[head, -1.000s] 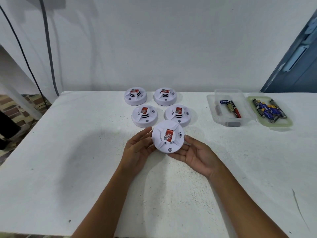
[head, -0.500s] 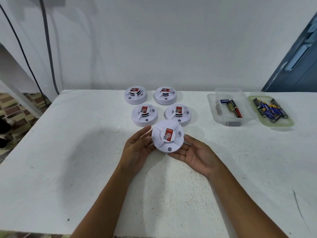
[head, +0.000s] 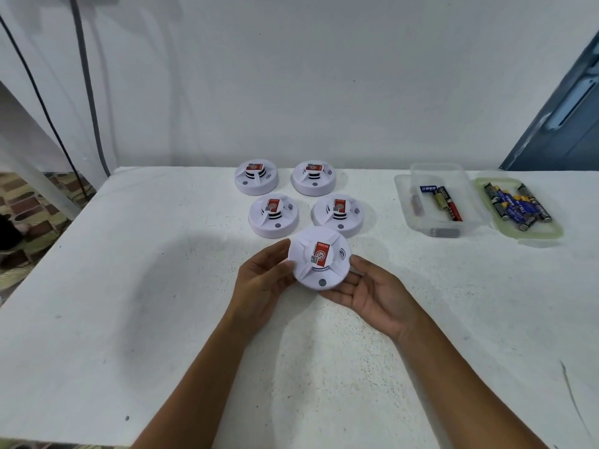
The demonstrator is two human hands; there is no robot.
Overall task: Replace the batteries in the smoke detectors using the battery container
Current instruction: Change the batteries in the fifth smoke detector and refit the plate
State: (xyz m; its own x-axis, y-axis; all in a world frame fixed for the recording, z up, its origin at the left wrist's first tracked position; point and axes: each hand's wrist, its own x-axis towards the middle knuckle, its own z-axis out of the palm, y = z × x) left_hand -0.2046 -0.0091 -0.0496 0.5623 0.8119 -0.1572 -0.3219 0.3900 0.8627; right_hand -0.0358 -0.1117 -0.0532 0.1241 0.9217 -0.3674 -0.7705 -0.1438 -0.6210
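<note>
Both hands held one detector [head: 319, 258] just above the table [head: 129, 286]: the left hand [head: 264, 281] gripped its 9 o'clock edge, the right hand [head: 372, 291] cupped it from 4 o'clock. Four more detectors [head: 274, 215] lay at 12 o'clock, the container [head: 440, 199] at 2 o'clock. Twisting it open with so light a hold could have let the smooth casing slip and drop.

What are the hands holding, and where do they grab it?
Both hands hold one round white plastic smoke detector by its rim: the left hand on its left edge, the right hand cradling its right and lower edge.
</note>
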